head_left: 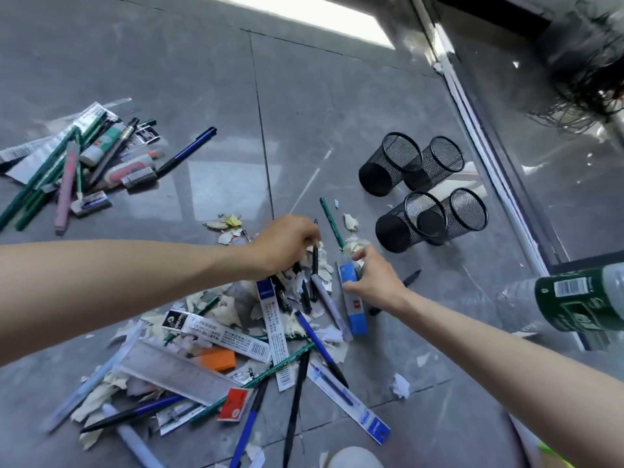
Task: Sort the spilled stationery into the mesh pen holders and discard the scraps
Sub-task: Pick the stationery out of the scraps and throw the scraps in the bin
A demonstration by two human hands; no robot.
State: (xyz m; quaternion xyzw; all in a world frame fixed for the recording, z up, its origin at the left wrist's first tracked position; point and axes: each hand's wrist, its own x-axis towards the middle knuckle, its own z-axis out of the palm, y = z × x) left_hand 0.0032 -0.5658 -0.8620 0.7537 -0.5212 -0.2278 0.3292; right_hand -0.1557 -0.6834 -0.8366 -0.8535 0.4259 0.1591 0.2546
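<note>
Spilled stationery (236,346) lies in a heap on the grey tile floor: pens, green pencils, a clear ruler (175,373), refill packs and torn paper scraps (223,224). My left hand (287,241) reaches into the top of the heap and grips a black pen (314,258). My right hand (374,278) holds the upper end of a blue box (354,305). Several black mesh pen holders (422,194) stand beyond my hands to the right, with nothing visible in them.
A second pile of pencils, erasers and packets (77,167) lies at the left. A green-labelled plastic bottle (580,298) sits at the right, next to a glass wall with a metal track (472,113). A loose green pencil (331,222) lies near the holders.
</note>
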